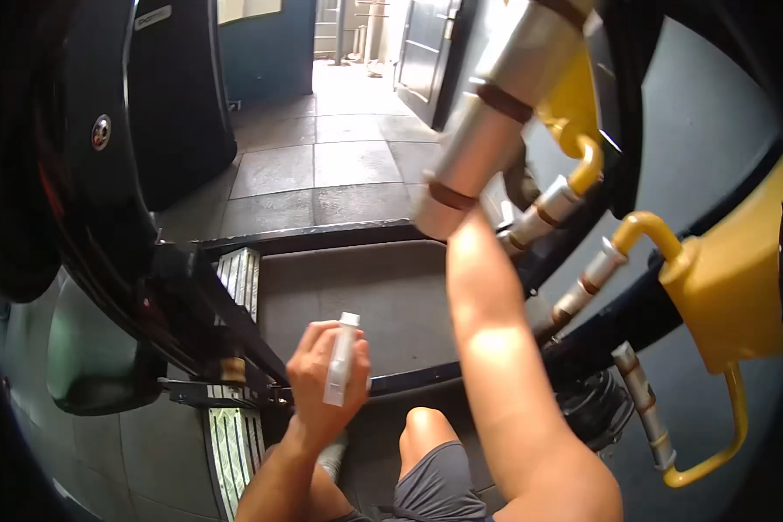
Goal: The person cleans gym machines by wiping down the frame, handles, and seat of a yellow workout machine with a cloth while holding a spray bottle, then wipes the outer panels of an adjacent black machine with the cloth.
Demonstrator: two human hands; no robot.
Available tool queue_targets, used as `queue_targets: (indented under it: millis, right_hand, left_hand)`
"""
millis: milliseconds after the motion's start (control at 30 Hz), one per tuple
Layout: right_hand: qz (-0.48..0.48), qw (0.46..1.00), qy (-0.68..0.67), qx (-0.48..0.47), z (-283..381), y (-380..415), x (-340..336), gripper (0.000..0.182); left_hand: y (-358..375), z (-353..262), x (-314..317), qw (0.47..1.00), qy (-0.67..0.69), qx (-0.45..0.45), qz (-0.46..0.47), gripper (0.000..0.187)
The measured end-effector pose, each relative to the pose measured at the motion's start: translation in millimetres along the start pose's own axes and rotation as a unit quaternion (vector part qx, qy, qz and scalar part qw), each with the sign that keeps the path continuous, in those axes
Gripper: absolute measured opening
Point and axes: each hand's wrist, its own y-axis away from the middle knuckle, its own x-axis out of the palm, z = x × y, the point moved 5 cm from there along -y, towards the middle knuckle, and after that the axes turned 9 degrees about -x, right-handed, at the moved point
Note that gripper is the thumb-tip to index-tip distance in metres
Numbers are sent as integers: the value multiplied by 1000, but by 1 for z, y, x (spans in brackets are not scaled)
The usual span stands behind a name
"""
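Observation:
My left hand (322,374) is closed around a slim white object (343,358) with a squarish top end; its exact kind I cannot make out. It is held upright above my lap, over the black machine frame. My right forearm (505,348) stretches forward and up to a large silver-grey padded handle (483,143) with dark brown bands. That handle hides most of my right hand, so its fingers do not show. Close behind it, a smaller grey grip (544,211) sits on a bent yellow bar.
Yellow machine arms (726,287) with banded grips stand at the right. A black crossbar (322,237) and ridged metal foot strips (237,439) lie ahead and left. Beyond are a tiled floor (274,170), a dark panel (178,104) and an open door (426,56).

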Motion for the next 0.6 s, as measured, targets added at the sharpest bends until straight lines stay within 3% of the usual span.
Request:
queue_targets:
  millis: [133,267,333,400,467,600]
  right_hand:
    - [116,964,237,35,-40,-48,48,36]
    - [170,911,369,74,-77,-82,87,42]
    - [211,902,363,100,-101,-103,108,45]
    - [305,904,270,133,-137,-123,130,50]
    - [253,927,199,193,-146,-128,125,47]
    - [359,900,240,60,-124,-109,81,45]
  left_hand:
    - [-14,15,12,999,36,3,29,7]
    - [-24,21,18,995,75,11,61,12]
    - [-28,24,23,994,82,15,68,14]
    - [-31,29,30,992,80,17,92,15]
    - [-31,34,37,991,77,18,108,16]
    - [-29,32,33,991,59,21,114,16]
